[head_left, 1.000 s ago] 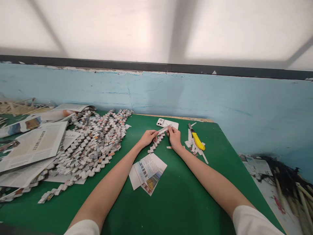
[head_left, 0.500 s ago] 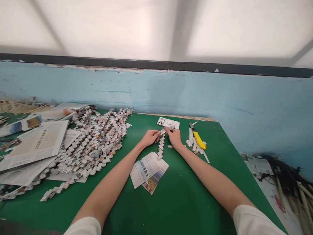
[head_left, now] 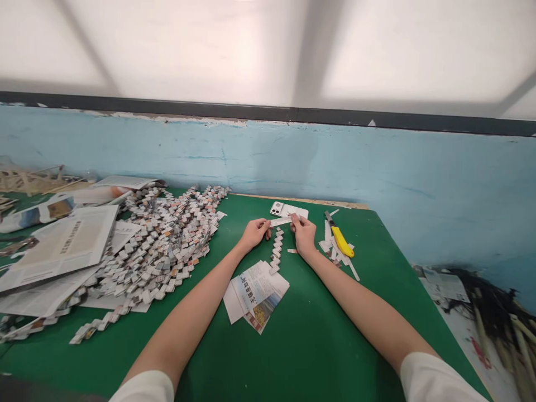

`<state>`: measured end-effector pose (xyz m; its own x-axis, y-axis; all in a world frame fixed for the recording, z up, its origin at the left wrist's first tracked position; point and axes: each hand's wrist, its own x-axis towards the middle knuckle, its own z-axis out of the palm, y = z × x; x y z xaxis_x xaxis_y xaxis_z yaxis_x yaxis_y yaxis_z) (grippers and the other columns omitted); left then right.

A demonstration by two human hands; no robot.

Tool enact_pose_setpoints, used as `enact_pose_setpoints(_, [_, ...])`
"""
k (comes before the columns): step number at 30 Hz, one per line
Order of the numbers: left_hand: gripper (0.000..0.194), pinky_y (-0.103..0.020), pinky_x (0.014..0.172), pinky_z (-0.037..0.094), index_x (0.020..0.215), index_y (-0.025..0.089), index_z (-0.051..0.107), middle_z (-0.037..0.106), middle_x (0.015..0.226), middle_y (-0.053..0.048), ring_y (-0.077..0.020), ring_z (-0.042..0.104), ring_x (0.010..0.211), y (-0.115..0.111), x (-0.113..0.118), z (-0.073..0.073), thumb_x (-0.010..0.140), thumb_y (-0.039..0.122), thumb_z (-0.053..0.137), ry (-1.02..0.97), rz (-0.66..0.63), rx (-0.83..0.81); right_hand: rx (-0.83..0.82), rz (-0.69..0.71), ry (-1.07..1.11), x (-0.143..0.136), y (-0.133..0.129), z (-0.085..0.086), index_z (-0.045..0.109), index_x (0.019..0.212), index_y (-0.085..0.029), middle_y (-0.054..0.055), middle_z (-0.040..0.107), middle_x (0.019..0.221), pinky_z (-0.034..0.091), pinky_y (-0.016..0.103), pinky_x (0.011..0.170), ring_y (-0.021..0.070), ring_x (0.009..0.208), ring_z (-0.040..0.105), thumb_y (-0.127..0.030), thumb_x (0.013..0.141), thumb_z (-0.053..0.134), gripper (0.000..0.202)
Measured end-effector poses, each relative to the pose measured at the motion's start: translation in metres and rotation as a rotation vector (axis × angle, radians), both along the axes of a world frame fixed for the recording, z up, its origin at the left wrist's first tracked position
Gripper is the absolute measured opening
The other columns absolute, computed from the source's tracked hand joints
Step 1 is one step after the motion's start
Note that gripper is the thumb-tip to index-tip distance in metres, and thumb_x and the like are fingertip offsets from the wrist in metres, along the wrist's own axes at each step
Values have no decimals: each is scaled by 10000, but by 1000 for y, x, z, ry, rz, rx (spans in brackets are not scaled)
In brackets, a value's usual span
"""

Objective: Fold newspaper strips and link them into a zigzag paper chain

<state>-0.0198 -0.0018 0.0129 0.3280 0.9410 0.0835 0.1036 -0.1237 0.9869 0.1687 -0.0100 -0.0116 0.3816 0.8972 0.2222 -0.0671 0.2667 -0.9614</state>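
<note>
Between my two hands a narrow strip of printed paper (head_left: 281,221) is stretched level above the green table. My left hand (head_left: 255,234) pinches its left end, and my right hand (head_left: 304,233) pinches the right end. Just below the strip lies a short zigzag chain of folded paper (head_left: 277,249), its lower end on some cut newspaper sheets (head_left: 255,290). A white phone (head_left: 288,210) rests behind the strip, partly covered by my right fingers. Right of my right hand, a yellow-handled knife (head_left: 341,240) lies on loose paper strips (head_left: 335,252).
A large heap of folded paper chains (head_left: 167,245) spreads over the left of the green table (head_left: 318,346). Newspaper sheets (head_left: 62,245) lie beside it. A blue wall (head_left: 188,151) stands behind. Sticks and dark scraps (head_left: 498,318) lie beyond the table's right edge.
My right hand has shifted slightly right, away from my left hand. The paper strip, bunched between the fingers before, is now drawn out straight. The chain, phone and knife stay in place.
</note>
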Motion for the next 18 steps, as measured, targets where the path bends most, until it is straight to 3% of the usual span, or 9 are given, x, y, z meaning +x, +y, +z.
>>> enact_pose_setpoints(9, [418, -265, 568, 439, 762, 180, 593, 634, 580, -6, -137, 553, 511, 4, 0, -6, 882, 580, 583, -59, 37, -18, -18, 72, -68, 0, -8, 8, 608, 643, -185, -27, 471, 519, 295, 273, 508, 117, 498, 378, -549, 872, 664, 434])
enact_pose_setpoints(13, [354, -273, 598, 449, 754, 182, 587, 647, 619, -15, -144, 566, 544, 4, 0, -6, 910, 499, 558, -38, 56, -4, -19, 117, 3, -2, -9, 11, 675, 1031, -187, -28, 570, 612, 332, 254, 506, 118, 509, 437, -456, 858, 680, 321])
enact_pose_setpoints(15, [324, -281, 637, 466, 863, 168, 650, 661, 666, -22, -158, 590, 598, 1, 1, -3, 931, 464, 539, 22, 68, 44, -17, 115, 24, -2, -9, 11, 652, 1120, -195, -35, 576, 620, 341, 247, 503, 118, 509, 450, -405, 845, 678, 347])
enact_pose_setpoints(18, [386, -297, 709, 500, 1197, 178, 657, 703, 888, -54, -185, 639, 743, -6, 2, 1, 934, 449, 576, 120, 87, 170, -37, 95, 8, -1, -6, 9, 684, 988, -181, -34, 548, 594, 334, 247, 491, 113, 497, 439, -361, 828, 661, 242])
